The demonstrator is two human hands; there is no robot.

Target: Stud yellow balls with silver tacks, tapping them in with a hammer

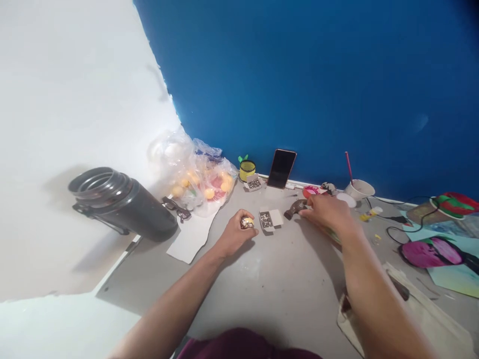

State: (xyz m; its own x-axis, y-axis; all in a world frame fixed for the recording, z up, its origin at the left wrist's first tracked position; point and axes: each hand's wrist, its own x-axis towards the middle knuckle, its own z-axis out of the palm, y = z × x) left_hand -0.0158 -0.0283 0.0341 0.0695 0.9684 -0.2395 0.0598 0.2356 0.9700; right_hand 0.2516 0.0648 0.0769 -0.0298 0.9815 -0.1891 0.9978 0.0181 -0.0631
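My left hand (236,232) is closed round a small yellowish ball studded with shiny bits (247,222), held just above the grey floor. Right beside it lies a small open white box of silver pins (270,219). My right hand (326,212) rests on the floor further right, its fingers curled over the handle of a brown hammer-like tool (295,208) whose head points left toward the box.
A dark plastic jar (121,202) lies on its side at left, next to glasses (176,208) and a plastic bag of coloured balls (200,182). Against the blue wall lean a phone (281,168), a yellow cup (247,169), a second pin box (254,183) and a white cup (359,189). Painted papers (430,252), a cable and a cloth bag (419,314) lie right.
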